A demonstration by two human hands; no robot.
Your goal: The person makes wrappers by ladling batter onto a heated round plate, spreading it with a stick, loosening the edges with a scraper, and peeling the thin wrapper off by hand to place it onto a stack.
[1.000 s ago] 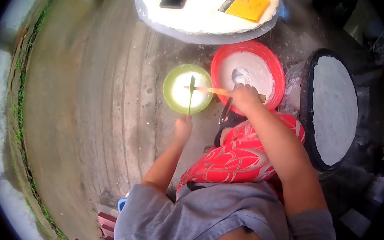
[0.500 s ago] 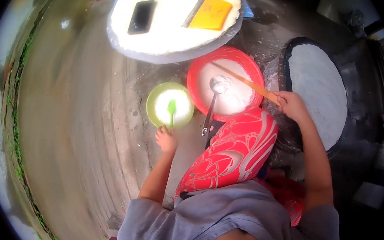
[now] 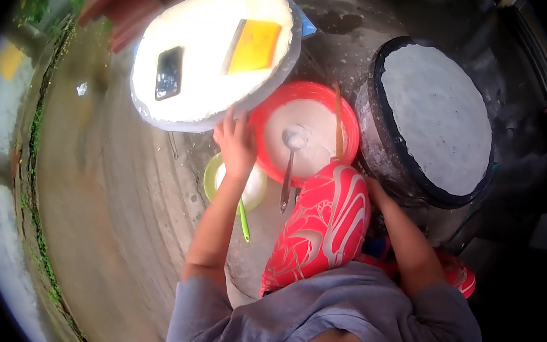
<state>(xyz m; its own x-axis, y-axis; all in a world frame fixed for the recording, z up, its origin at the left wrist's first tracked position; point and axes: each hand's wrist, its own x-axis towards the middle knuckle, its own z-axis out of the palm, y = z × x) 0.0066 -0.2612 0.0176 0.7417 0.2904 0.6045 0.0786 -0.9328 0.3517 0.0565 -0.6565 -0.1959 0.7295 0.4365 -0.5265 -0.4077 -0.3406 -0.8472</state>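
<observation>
My left hand reaches up with its fingers apart, by the near edge of a round white-covered surface and the left rim of a red basin. It holds nothing that I can see. Below it sits a green bowl of white stuff, partly covered by my wrist, with a green spatula over its rim. Whitish batter fills the basin, where a metal ladle and a flat wooden stick rest. My right hand is mostly behind my raised knee; its fingers are hidden.
A black phone and a yellow scraper lie on the white surface. To the right stands a drum-like round stove with a pale sheet across its top. My red-patterned knee rises close to the basin.
My left hand has gone from the green spatula up to the white surface's edge. My right hand has let go of the wooden stick and dropped behind my knee. The view has shifted.
</observation>
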